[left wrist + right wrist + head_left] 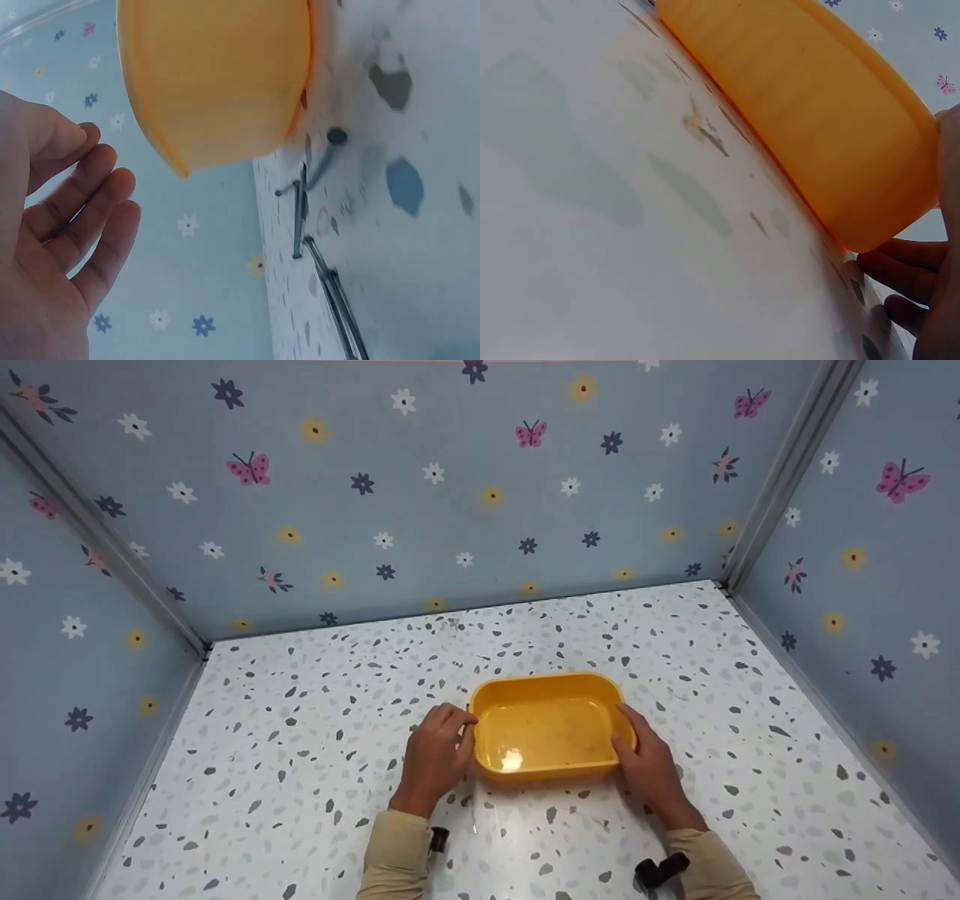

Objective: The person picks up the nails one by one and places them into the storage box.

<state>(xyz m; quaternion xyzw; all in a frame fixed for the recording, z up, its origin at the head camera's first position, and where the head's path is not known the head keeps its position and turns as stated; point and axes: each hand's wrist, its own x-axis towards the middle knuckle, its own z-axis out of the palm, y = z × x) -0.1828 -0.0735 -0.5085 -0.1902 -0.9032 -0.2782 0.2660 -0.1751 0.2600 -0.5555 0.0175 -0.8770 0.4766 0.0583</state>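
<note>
A yellow plastic tray [551,727] with rounded corners stands on the speckled table, and nothing shows inside it. My right hand [651,765] grips its right end, the thumb over the rim and fingers outside the wall. At the left end is my left hand [437,754], close by the rim. In the left wrist view its fingers [101,255] are loosely bent, with a gap between them and the tray. Several metal nails [298,217] lie on the table by the tray's left end.
The speckled white table [300,765] is bounded by blue flowered panels [450,495] at the back and on both sides. Grey metal posts [784,472] stand at the back corners. Black straps [661,871] show at the wrists.
</note>
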